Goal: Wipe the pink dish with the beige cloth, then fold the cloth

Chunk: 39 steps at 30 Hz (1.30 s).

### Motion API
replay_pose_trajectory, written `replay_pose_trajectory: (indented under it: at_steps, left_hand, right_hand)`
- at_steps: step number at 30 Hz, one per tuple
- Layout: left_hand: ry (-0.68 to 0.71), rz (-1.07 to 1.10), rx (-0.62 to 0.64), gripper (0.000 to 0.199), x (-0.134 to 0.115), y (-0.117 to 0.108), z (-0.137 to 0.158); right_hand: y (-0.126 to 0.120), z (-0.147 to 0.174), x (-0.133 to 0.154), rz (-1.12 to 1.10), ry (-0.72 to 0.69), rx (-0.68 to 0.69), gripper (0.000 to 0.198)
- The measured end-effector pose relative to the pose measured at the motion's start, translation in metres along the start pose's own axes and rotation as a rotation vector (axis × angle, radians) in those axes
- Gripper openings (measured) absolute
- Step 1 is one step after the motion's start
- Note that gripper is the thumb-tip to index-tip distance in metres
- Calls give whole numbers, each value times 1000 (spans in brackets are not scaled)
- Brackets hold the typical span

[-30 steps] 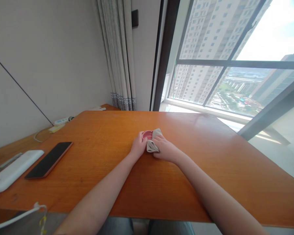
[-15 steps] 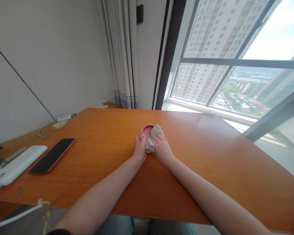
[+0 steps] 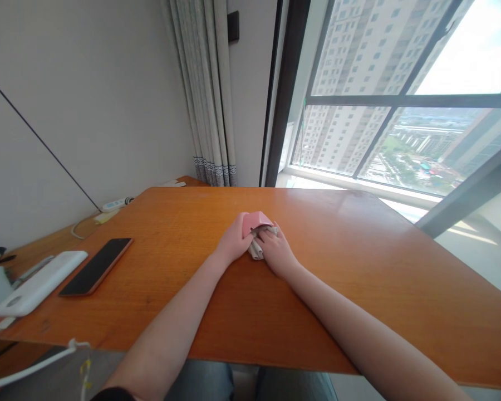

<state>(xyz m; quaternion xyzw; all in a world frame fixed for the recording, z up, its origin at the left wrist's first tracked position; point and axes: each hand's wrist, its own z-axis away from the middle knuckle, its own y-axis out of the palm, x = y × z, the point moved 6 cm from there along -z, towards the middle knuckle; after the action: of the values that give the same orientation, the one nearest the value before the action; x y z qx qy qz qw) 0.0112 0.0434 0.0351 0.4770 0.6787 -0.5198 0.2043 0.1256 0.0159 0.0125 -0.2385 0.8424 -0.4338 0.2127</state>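
A small pink cup-like object (image 3: 254,221) is tipped over above the middle of the table, its opening facing down toward me. My left hand (image 3: 234,239) grips it from the left side with the fingers wrapped round it. From the right, my right hand (image 3: 274,248) holds a crumpled light grey cloth (image 3: 256,250), part of which is tucked under and into the pink object. The right fingertips are partly hidden by the cloth and the pink rim.
On the table's left lie a black phone (image 3: 97,267) and a white flat device (image 3: 42,281) with a cable. A power strip (image 3: 116,204) rests by the wall. The wooden table (image 3: 350,289) ends near my lap; a large window (image 3: 359,133) stands behind it.
The pink object has turned over: its hollow faced up and now its outer side shows on top. The cloth has gone from beside it to partly underneath it.
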Motion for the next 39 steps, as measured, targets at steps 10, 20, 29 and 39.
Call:
replay_pose_trajectory:
  at_steps: [10,20,29,39]
  left_hand:
    - [-16,70,-190,73,1,-2,6]
    - [-102,111,-296,33,26,1,2]
    - [-113,35,-237,46,16,-6,3]
    - [-221,248,-368,32,40,15,8]
  right_hand:
    - [-1,1,1,-108,16,-63,23]
    - [1,-3,3,-181,-63,2,25]
    - [-6,0,9,-97,-66,-63,27]
    - [5,-1,1,-193,-21,-9,21]
